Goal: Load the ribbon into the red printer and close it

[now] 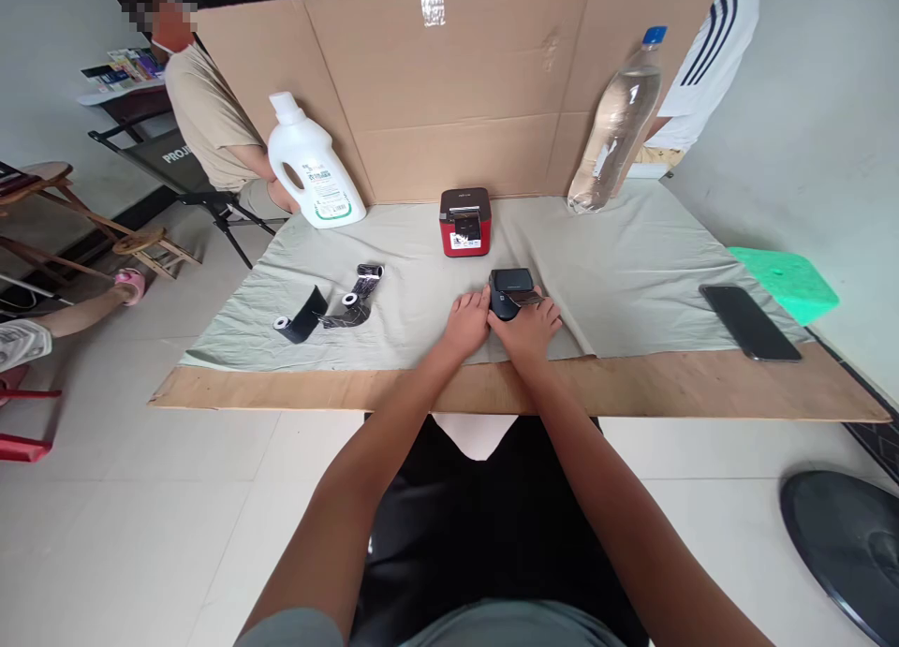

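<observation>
On the near side of the red-and-black box (pixel 464 239), and slightly to its right, a small black device (pixel 510 307) rests on the cloth (pixel 632 282) covering the bench (pixel 667 383). Its long axis appears to run away from the wearer, though the fingers obscure part of its outline. The left hand (pixel 468 323), almost directly on the near side of the box, lies along the device's left edge, its fingers close together and lightly bent. The right hand (pixel 530 327), farther right of the box, has its thumb set toward the device's near left corner and its fingers parted from it over the right side. Neither hand is nearer: both are at the device, the right covering more of it. Whether either set of fingers grips or merely steadies it cannot be told. Left of the box and nearer the wearer lie unwound dark rolls (pixel 300 323); far to its right, a phone (pixel 750 322).
</observation>
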Tool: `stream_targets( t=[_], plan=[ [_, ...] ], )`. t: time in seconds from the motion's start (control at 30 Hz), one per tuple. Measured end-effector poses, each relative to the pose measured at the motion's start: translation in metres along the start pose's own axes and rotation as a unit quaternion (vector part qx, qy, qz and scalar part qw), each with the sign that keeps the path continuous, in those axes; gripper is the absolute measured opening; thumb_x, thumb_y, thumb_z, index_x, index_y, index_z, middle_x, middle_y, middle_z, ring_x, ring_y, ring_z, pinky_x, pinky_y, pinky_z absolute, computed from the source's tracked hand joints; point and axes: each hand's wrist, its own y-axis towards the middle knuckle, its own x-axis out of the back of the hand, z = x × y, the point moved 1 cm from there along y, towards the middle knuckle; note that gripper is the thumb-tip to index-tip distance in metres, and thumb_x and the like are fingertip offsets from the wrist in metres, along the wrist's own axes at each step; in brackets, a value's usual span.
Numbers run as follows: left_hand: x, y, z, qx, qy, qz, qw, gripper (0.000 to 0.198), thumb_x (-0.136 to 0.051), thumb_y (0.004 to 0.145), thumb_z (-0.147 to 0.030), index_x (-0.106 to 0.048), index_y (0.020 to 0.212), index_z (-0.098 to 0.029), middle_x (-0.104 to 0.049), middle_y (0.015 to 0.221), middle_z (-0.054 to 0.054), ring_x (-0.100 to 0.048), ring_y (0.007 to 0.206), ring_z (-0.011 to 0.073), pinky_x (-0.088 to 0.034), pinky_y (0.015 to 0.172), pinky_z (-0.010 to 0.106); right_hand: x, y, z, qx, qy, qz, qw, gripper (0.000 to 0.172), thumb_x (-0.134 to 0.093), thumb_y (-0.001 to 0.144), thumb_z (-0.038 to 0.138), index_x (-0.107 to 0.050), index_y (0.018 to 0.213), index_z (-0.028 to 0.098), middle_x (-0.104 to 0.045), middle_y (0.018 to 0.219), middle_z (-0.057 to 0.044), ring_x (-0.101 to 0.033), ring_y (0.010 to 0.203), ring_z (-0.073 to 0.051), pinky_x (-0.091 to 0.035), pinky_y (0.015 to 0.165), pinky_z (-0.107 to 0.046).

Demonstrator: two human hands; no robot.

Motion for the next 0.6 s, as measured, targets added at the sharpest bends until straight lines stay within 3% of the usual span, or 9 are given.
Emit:
stream_targets(
  t=[0.6],
  plan=[
    [0.0031, 0.0051, 0.0024, -0.022, 0.008, 0.006, 1.0, 0.062, -0.039, 0.097, -0.013, -0.037, 0.159, -0.007, -0.051, 0.157, 0.019, -0.043, 0.147, 0.0282, -0.034, 0.121, 0.042, -0.0034, 0.0004, -0.0005, 0.004, 0.005, -0.019, 1.0, 0.09, -0.074, 0.072, 0.055, -0.043, 0.141, 0.006, -0.055, 0.121, -0.022, -0.047, 0.116, -0.042, -0.039, 0.098, -0.054]
  ],
)
